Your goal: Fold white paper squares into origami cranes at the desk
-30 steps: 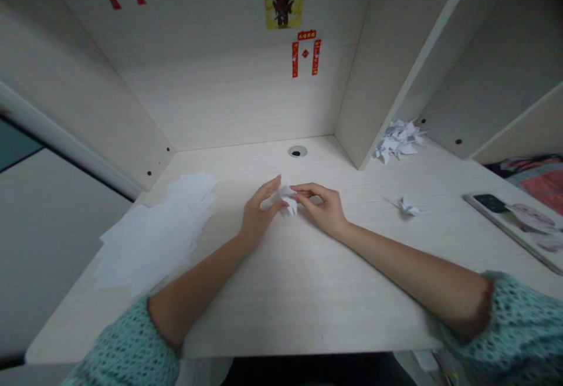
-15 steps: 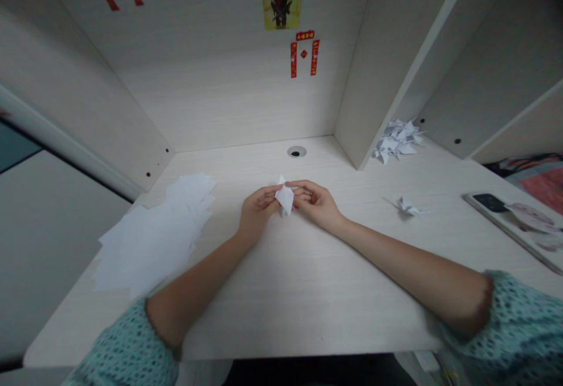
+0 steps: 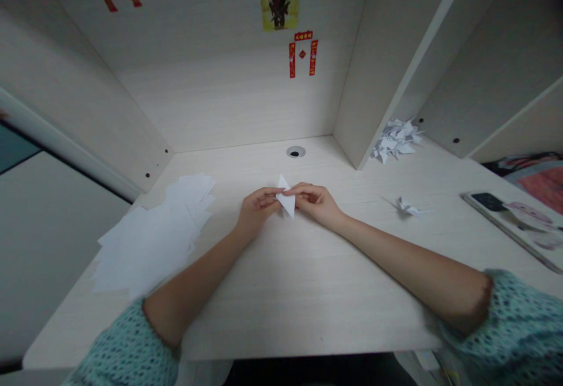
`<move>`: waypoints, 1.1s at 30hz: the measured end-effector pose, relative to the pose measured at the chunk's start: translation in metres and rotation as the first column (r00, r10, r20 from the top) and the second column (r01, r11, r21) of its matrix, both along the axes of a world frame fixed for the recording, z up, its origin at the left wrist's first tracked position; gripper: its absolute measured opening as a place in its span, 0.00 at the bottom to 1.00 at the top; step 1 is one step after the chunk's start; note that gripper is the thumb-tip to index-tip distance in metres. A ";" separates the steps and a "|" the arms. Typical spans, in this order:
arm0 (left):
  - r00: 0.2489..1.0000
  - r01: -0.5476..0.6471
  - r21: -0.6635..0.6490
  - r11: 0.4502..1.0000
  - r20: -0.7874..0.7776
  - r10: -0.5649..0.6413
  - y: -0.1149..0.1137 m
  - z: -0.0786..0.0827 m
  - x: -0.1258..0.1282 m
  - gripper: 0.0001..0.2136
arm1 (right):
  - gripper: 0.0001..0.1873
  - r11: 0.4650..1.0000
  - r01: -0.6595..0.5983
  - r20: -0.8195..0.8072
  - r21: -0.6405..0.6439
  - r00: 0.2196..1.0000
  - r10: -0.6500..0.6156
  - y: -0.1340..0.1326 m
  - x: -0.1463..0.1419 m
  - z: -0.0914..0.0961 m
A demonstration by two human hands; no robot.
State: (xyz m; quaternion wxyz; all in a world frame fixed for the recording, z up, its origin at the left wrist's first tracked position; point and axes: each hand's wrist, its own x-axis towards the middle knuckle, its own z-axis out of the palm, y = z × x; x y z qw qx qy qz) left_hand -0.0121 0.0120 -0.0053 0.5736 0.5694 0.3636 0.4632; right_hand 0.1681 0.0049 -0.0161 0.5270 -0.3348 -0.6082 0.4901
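Observation:
A small piece of folded white paper [image 3: 288,203], pointed at top and bottom, is held just above the middle of the desk. My left hand [image 3: 259,209] pinches its left side with fingers curled. From the right, my right hand [image 3: 317,203] grips it, thumb and forefinger closing over its edge. The fingers cover part of the paper, so its inner folds are hidden. A finished-looking paper crane [image 3: 409,207] lies on the desk to the right of my right hand.
Loose sheets of white paper [image 3: 149,239] are spread at the left. Several folded paper cranes [image 3: 396,139] are heaped behind the upright partition [image 3: 365,81]. A phone [image 3: 512,224] lies at the right. A round cable hole [image 3: 296,151] sits near the back panel.
My right fingers have shifted down and inward over the folded paper. Its lower part now shows as a sharp downward point instead of a rounder shape.

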 end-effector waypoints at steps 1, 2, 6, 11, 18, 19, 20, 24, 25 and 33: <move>1.000 -0.017 0.000 1.000 -0.003 0.017 0.001 -0.001 0.000 0.14 | 0.11 1.000 0.001 0.024 -0.003 1.000 -0.001 0.000 0.001 -0.001; 0.999 -0.035 0.000 0.999 -0.008 0.035 0.001 -0.001 0.000 0.14 | 0.11 1.000 0.006 0.045 -0.006 0.999 -0.006 0.001 0.001 -0.002; 0.996 -0.082 -0.013 0.997 -0.023 0.082 0.002 -0.002 -0.001 0.14 | 0.12 0.999 0.032 0.061 0.010 0.998 -0.033 0.002 0.001 -0.003; 0.993 -0.116 -0.032 0.993 -0.022 0.115 0.002 -0.001 0.000 0.15 | 0.10 0.990 0.061 -0.075 -0.125 0.995 -0.071 0.004 -0.001 -0.001; 0.983 -0.157 0.029 0.987 -0.089 0.159 0.000 -0.001 0.000 0.13 | 0.11 0.972 0.107 -0.134 -0.208 0.982 -0.137 0.004 -0.001 -0.001; 0.978 -0.171 0.049 0.984 -0.113 0.176 -0.001 -0.001 0.000 0.13 | 0.11 0.970 0.112 -0.133 -0.215 0.981 -0.142 0.004 -0.001 -0.001; 0.972 -0.183 0.068 0.981 -0.139 0.191 -0.001 -0.001 -0.001 0.12 | 0.11 0.969 0.114 -0.126 -0.219 0.981 -0.144 0.004 0.000 -0.001; 0.944 -0.183 0.163 0.970 -0.248 0.220 -0.002 0.004 -0.006 0.10 | 0.09 0.966 0.127 -0.071 -0.226 0.987 -0.146 0.005 0.000 0.001; 0.934 -0.172 0.197 0.965 -0.280 0.224 -0.001 0.005 -0.007 0.10 | 0.09 0.965 0.129 -0.060 -0.227 0.987 -0.146 0.005 0.000 0.002; 0.924 -0.134 0.157 0.978 -0.338 0.181 0.002 0.013 -0.009 0.08 | 0.09 0.959 0.125 -0.075 -0.253 0.986 -0.148 0.005 0.000 0.002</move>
